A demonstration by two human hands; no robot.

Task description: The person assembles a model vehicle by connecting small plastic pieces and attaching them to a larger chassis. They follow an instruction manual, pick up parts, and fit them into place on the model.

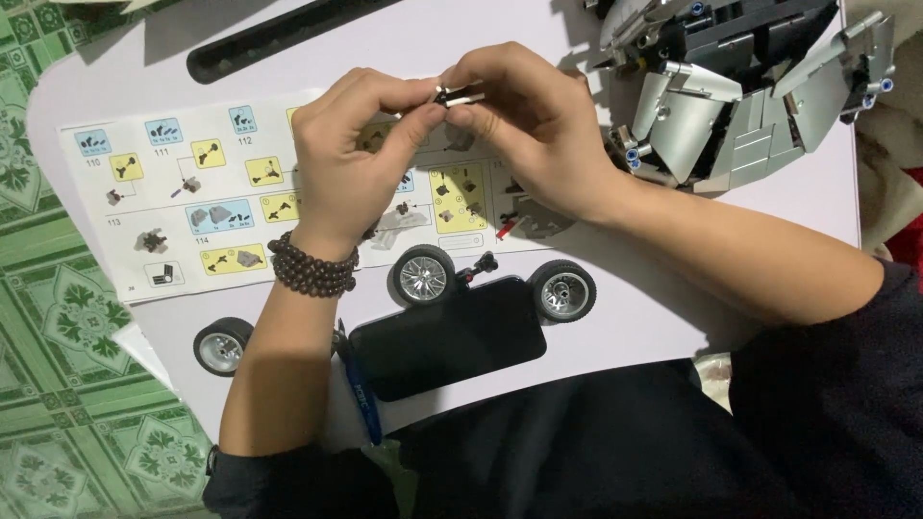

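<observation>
Biggest thing here is the white surface [731, 240], with the half-built grey and black brick car body [740, 86] sitting at its far right corner. The open instruction sheet [183, 192] is spread across the left and middle, partly under the hands. Closer to the body there's a dark phone [447, 336] lying flat, with three loose wheels around it: one wheel [421, 275] at its top left, another wheel [561, 290] at its top right, and a third wheel [221, 346] off to the left. A long black strip [279, 38] lies at the far edge.

Now the small stuff: both hands are pinched together over the sheet. The left hand [351, 159], beaded bracelet [312, 266] on the wrist, and the right hand [534, 130] each grip one end of a tiny dark and silver piece [458, 95]. It sits right between the fingertips, long axis running left to right, both hands equally close.
</observation>
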